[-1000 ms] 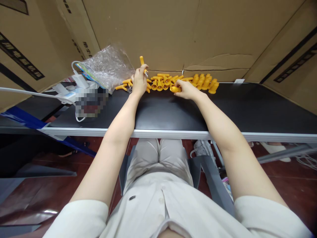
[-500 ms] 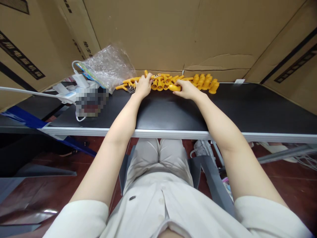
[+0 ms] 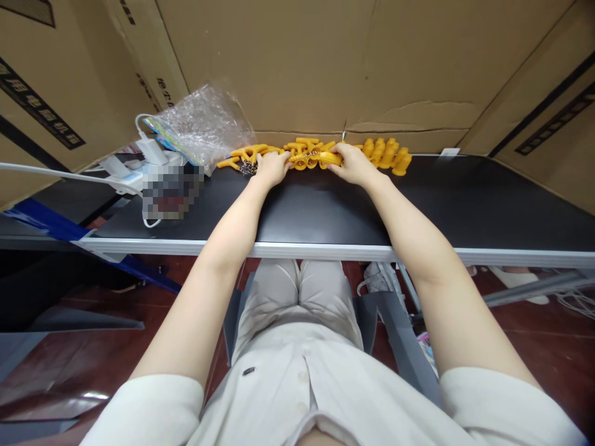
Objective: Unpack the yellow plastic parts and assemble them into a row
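Observation:
In the head view my right hand (image 3: 352, 163) is closed around a yellow plastic piece (image 3: 329, 158) with a rounded end. My left hand (image 3: 273, 168) is beside it, fingertips pinched on a slim yellow part (image 3: 295, 158). The two parts meet or nearly meet, with a short metal chain (image 3: 312, 153) showing close by. Behind the hands lie several yellow cup-shaped pieces, partly hidden. Branched yellow handles (image 3: 251, 152) lie left of my left hand, next to a small heap of metal chains (image 3: 248, 168). Yellow flanged caps (image 3: 385, 152) stand in rows right of my right hand.
A clear plastic bag (image 3: 209, 124) rests at the back left, near a white power strip (image 3: 134, 176) with plugs and a pixelated object. Cardboard walls (image 3: 297, 68) enclose the back and sides. A metal rail (image 3: 320, 251) edges the black tabletop (image 3: 488, 204).
My left hand has moved slightly right and lower, bringing its yellow part down from above the row to the piece in my right hand. The right hand has barely shifted.

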Demonstrator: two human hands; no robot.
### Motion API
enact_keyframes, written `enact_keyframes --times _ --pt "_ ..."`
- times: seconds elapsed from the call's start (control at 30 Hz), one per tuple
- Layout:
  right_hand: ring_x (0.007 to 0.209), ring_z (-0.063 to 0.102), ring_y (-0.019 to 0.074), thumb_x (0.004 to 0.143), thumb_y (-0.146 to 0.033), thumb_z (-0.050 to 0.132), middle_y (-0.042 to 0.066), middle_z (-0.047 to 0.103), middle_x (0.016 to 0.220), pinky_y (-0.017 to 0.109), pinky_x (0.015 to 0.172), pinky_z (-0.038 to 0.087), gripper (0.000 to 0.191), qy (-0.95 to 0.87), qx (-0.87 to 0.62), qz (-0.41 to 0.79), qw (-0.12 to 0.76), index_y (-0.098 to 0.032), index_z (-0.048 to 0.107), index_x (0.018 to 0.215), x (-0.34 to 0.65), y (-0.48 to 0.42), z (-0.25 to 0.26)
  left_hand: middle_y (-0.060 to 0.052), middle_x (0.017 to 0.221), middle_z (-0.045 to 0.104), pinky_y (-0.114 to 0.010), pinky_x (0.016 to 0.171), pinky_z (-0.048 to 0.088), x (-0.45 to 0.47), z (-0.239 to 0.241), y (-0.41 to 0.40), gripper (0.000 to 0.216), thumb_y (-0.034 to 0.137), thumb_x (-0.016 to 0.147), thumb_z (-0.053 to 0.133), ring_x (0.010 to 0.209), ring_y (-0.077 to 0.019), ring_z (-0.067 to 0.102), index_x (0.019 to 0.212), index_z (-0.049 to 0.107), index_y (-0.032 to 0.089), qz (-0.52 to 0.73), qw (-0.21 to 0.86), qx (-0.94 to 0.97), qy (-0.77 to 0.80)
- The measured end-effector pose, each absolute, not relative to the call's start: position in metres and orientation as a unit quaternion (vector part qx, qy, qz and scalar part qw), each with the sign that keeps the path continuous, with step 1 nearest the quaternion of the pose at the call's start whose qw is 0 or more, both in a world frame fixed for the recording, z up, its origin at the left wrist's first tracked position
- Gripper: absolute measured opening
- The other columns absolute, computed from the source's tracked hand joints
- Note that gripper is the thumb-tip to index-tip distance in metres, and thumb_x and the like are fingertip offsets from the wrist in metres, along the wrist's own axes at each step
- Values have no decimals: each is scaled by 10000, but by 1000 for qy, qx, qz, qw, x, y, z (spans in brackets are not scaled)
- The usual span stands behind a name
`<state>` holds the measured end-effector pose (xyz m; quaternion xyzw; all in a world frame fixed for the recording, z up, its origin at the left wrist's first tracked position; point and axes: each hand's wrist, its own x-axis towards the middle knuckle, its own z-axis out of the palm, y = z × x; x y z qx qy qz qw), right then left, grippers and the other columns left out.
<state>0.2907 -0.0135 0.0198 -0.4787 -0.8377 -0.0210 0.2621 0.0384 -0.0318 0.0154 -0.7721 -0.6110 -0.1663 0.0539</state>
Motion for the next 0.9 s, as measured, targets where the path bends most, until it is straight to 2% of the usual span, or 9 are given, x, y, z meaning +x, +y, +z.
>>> enact_keyframes --times 0.2,0.33,0.53,0.67,0.77,0.9 --pt "1148 627 371 902 -393 642 184 685 1205 533 1042 503 376 -829 -491 -27 267 -171 665 1204 293 -14 21 -217 1315 708 -637 1123 407 37 6 -19 319 287 1013 513 1286 -414 628 1260 697 203 -200 67 -771 -601" --pt "1201 610 390 903 -396 649 183 681 1229 565 1061 484 405 -833 -483 -31 267 -177 674 1243 296 -14 21 -180 1247 732 -623 1130 394 36 3 -14 266 311 1000 531 1246 -381 633 1180 705 221 -230 60 -771 -590" --pt "1273 580 439 929 -332 603 203 615 1376 636 1092 428 457 -830 -482 -47 278 -167 660 1352 294 -21 26 -149 1273 704 -493 1120 418 37 9 -19 324 297 975 548 1271 -348 616 1265 673 227 -274 43 -776 -567" --pt "1249 603 411 938 -293 583 203 595 1377 575 1112 441 463 -838 -479 -49 256 -148 679 1368 287 -28 28 -142 1249 703 -427 1084 451 44 15 -26 370 227 932 555 1223 -324 646 1281 675 205 -295 45 -784 -545" --pt "1241 611 373 965 -309 559 179 595 1371 528 1111 462 499 -853 -454 -37 256 -184 641 1441 283 -32 27 -132 1195 726 -406 1051 478 48 17 -29 349 219 911 561 1168 -308 666 1233 693 206 -306 53 -788 -532" --pt "1255 599 349 991 -344 547 171 593 1362 529 1137 446 527 -870 -421 -17 258 -212 593 1499 282 -32 27 -118 1175 743 -397 1024 498 46 18 -28 347 220 889 568 1139 -298 674 1211 698 214 -309 49 -791 -525"
